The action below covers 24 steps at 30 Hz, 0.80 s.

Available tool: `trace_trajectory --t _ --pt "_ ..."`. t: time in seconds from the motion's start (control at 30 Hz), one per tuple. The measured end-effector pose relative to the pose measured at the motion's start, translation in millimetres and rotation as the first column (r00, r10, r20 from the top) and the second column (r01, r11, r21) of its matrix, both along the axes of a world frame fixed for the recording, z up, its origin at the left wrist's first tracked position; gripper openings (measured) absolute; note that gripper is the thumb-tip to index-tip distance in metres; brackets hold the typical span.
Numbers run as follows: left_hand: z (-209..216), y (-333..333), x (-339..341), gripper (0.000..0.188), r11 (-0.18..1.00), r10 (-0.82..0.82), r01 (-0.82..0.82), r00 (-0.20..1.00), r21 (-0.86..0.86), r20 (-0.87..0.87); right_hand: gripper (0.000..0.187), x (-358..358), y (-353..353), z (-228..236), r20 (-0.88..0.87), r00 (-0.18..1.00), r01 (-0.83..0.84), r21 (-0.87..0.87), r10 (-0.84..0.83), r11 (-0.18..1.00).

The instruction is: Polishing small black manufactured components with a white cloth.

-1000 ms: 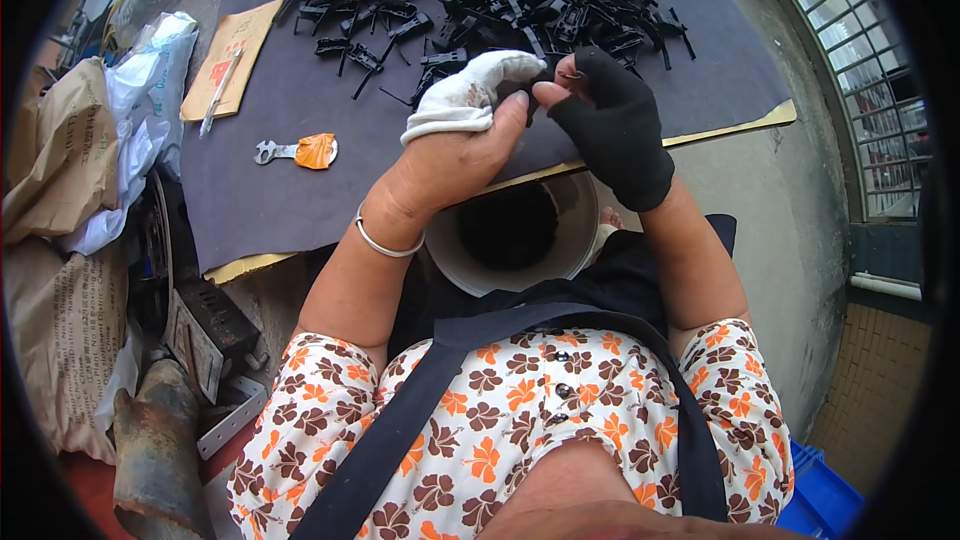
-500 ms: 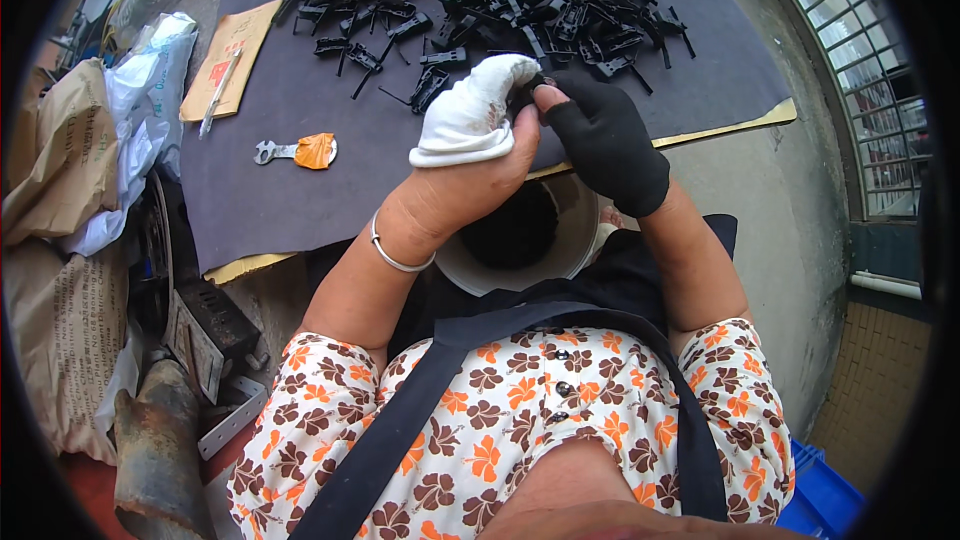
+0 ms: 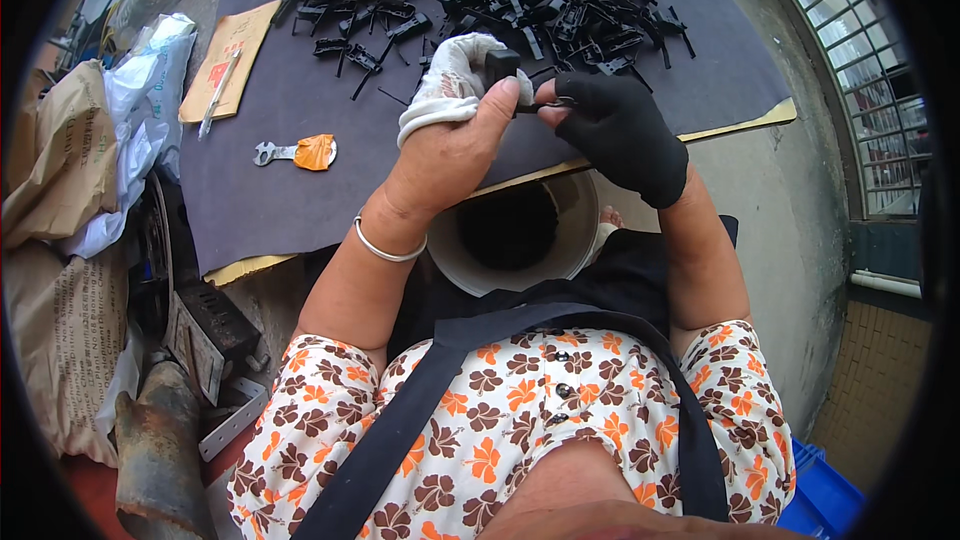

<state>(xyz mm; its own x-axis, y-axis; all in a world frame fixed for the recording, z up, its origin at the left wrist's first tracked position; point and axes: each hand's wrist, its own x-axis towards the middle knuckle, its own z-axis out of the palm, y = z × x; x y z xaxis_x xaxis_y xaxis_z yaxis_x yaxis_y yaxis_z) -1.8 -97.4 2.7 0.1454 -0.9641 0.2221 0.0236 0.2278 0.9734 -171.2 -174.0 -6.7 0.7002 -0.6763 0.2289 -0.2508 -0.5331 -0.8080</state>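
Note:
My left hand (image 3: 460,100), in a white glove with the thumb bare, is closed around a small black plastic part (image 3: 501,65). Its blocky end sticks up between thumb and glove. My right hand (image 3: 618,135), in a black fingerless glove, pinches a thin dark piece (image 3: 535,108) that reaches across to the left hand; whether it belongs to the same part I cannot tell. Both hands are raised over the front edge of the dark-covered table (image 3: 370,200). Beyond them lies a large heap of similar black plastic parts (image 3: 510,0) with thin arms.
Below the hands stands a round bucket (image 3: 588,230) with dark contents. At left on the table are a metal wrench (image 3: 278,152) wrapped in orange, and a brown envelope (image 3: 232,50) with a pen (image 3: 220,90). Paper sacks (image 3: 65,340) and a rusty pipe (image 3: 160,450) stand left. A barred window (image 3: 850,50) is at right.
My hands have drawn slightly apart. The left has turned and moved left, bringing the black part's blocky end into view; the right has shifted right.

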Motion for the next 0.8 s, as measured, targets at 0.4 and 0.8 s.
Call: trace_trajectory --t 0.4,0.8 --pt "20 7 17 0.028 0.976 0.039 -0.067 0.990 -0.209 -0.137 0.013 8 -18 -18 -0.014 0.966 0.233 -0.381 -0.257 0.895" --pt "13 10 11 0.039 0.973 -0.199 0.193 0.979 0.128 0.036 0.020 5 8 10 0.216 0.966 -0.087 -0.255 0.144 0.963"
